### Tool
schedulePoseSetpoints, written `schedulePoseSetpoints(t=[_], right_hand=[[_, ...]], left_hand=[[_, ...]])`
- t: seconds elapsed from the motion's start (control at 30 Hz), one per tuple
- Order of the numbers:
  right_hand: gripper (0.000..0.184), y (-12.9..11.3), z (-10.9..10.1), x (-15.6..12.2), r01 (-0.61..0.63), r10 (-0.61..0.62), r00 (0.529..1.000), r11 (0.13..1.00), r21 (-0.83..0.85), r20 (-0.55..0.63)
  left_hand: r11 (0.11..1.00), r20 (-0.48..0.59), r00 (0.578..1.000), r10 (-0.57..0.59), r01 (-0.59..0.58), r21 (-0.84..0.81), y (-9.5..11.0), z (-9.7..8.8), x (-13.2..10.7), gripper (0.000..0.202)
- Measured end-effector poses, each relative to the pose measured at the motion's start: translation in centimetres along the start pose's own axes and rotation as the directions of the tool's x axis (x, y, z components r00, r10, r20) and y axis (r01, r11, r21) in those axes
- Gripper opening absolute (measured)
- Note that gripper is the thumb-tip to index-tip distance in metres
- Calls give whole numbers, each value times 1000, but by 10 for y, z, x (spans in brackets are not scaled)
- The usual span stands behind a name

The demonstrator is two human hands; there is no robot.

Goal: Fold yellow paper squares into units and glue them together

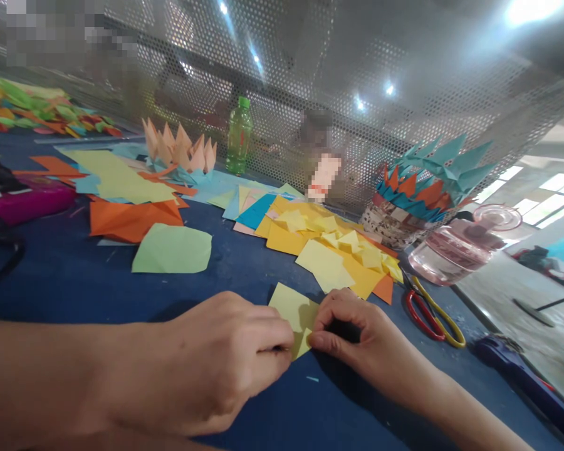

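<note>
A pale yellow sheet of paper (291, 305) lies on the blue table between my hands, its near corner folded over. My left hand (237, 360) has its fingers curled down on the sheet's left side, with the fingertips partly hidden. From the right, my right hand (352, 329) pinches the paper's right edge between thumb and fingers, beside the folded corner. Just beyond lies another pale yellow sheet (323, 266), close to a pile of small folded yellow pieces (341, 235) on yellow paper. A pale green sheet (173, 248) is at the left.
Red-and-yellow-handled scissors (435, 313) and a dark blue tool (521, 376) lie at right, near a pink clear bottle (460, 247). A folded-paper basket (413, 194), a green bottle (239, 134) and a peach paper piece (181, 153) stand behind. Orange paper (134, 219) lies left.
</note>
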State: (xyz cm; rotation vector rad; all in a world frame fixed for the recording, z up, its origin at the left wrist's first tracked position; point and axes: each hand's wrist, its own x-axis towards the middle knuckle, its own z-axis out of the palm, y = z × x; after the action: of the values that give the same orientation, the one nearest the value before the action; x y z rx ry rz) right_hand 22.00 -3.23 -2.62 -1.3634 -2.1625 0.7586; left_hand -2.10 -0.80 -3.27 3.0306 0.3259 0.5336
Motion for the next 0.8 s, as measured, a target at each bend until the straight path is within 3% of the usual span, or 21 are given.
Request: schedulePoseSetpoints(t=[0.27,0.8], right_hand=[[19,-4,11,0,-34,24,996,994,-104,-91],[20,-5,14,1,-58,45,992,993,-108,-121]], left_hand=[[998,15,1000,-24,25,-58,0,1,-2,31],[998,-44,999,-32,30,-54,0,4,-2,32]])
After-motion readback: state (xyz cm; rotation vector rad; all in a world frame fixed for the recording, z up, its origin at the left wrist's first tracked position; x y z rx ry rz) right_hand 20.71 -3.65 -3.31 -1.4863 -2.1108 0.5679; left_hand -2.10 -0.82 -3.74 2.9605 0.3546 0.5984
